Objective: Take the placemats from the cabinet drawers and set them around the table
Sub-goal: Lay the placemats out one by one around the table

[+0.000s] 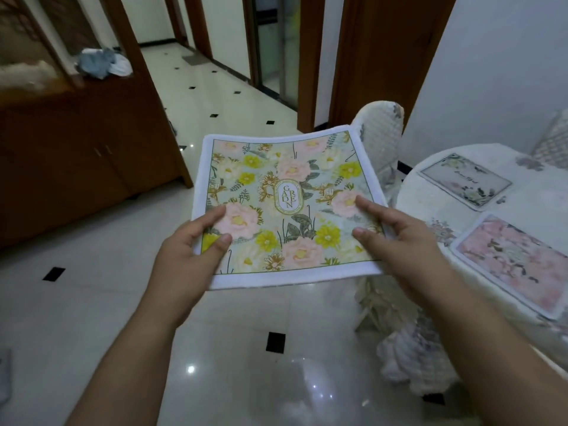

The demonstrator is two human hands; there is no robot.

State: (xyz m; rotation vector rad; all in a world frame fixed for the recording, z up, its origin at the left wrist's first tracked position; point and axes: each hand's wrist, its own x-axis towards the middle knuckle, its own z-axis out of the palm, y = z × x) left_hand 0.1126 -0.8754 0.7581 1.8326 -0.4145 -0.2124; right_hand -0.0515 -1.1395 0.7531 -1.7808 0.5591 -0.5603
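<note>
A floral placemat (285,192) with a white border and the word GARDEN in its middle is held flat in the air over the floor. My left hand (187,253) pinches its near left corner, thumb on top. My right hand (396,238) grips its near right edge, thumb and forefinger on the print. To the right stands the round table (436,192) under a pale cloth. Two placemats lie on it: a grey-green one (465,181) farther back and a pink one (516,262) nearer me.
A chair with a quilted cover (379,130) stands between the held mat and the table; another chair back (553,142) shows at the far right. The dark wooden cabinet (76,149) lines the left wall, with cloths (103,64) on its ledge. Glossy tiled floor (92,302) lies below.
</note>
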